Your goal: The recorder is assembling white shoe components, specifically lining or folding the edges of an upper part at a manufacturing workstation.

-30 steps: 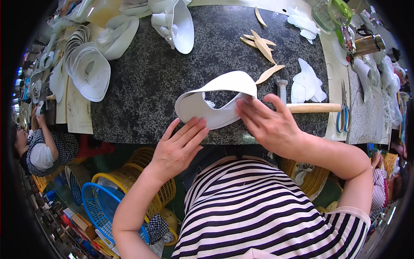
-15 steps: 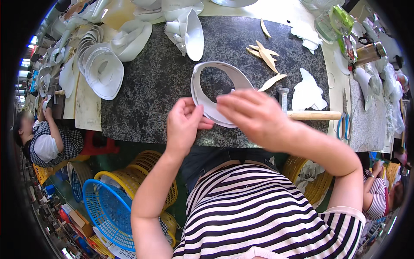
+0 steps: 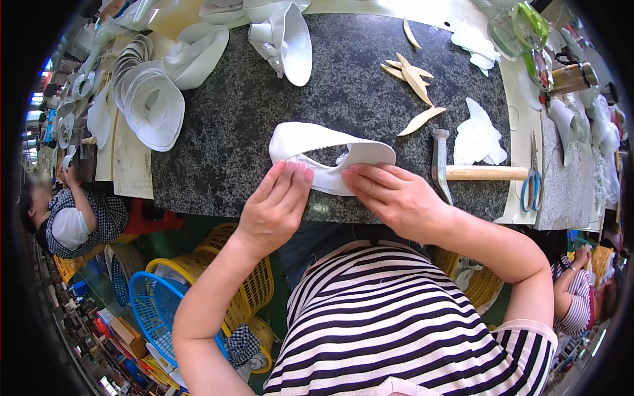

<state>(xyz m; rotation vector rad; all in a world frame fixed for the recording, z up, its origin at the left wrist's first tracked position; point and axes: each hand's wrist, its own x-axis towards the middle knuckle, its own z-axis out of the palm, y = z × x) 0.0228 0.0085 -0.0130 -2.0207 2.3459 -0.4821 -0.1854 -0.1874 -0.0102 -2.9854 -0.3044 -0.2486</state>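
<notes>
A white shoe upper with an oval opening lies over the near part of the dark speckled stone slab. At its near left edge, my left hand pinches the rim between thumb and fingertips. The near right part of the rim is gripped by my right hand, fingers on top and thumb hidden. A scalloped trim shows along the opening's far edge. To the right of my right hand lies a hammer with a metal head and wooden handle.
Blue-handled scissors lie beyond the hammer. Several tan crescent strips and white cut pieces are spread at right. White uppers are stacked at left; another upper stands at back. Baskets sit below the bench; co-workers are at both sides.
The upper has turned from opening-up to showing its smooth outer side. My right hand has come down onto its near right rim; my left hand now pinches its near edge.
</notes>
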